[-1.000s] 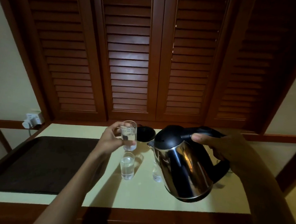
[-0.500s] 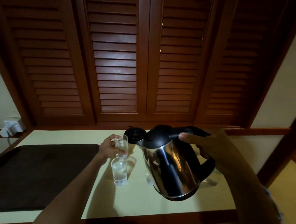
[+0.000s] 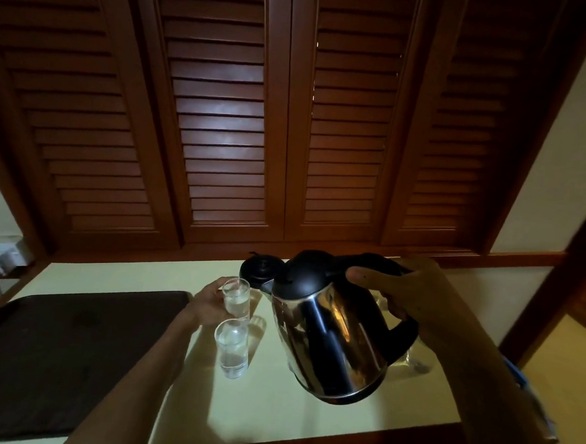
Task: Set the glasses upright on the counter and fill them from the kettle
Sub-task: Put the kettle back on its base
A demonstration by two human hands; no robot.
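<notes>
We see a pale counter (image 3: pixel 273 409) with a dark wooden front edge, running back to the foot of the wooden shutters. On its left part lies a dark tray (image 3: pixel 70 355) with a raised rim. Just right of the tray a glass (image 3: pixel 231 352) stands upright on the bare top, with clear water in it. At the back, near the shutters, sits the round black kettle base (image 3: pixel 259 269). On the right, half hidden, lies something clear that we cannot make out.
</notes>
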